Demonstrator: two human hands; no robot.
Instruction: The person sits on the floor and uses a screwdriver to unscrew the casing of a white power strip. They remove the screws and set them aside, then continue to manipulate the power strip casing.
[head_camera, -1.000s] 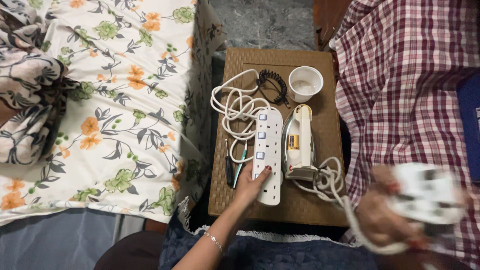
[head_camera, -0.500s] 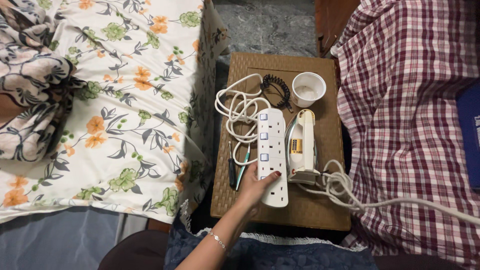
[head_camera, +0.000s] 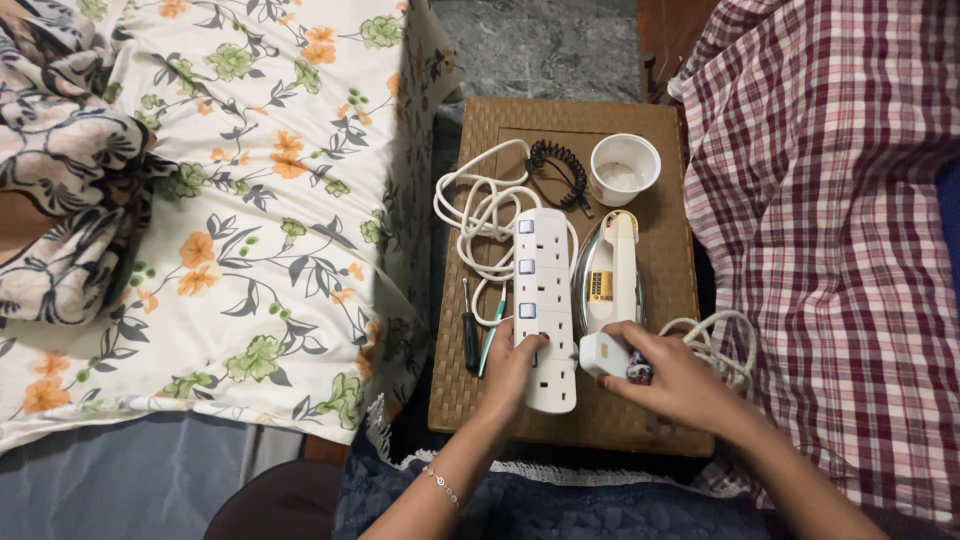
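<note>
— What are the hands on?
— Left hand (head_camera: 515, 365) presses flat on the long white plastic power strip (head_camera: 545, 305); right hand (head_camera: 675, 375) pinches a blocky white plug (head_camera: 603, 353) just beside it, on the woven brown desk (head_camera: 660, 235).

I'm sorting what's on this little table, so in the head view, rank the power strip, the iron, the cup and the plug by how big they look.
1. White power strip, the longest.
2. Iron, somewhat shorter, partly hidden by the right hand.
3. White cup.
4. White plug, smallest, though the fingers cover part of it.
</note>
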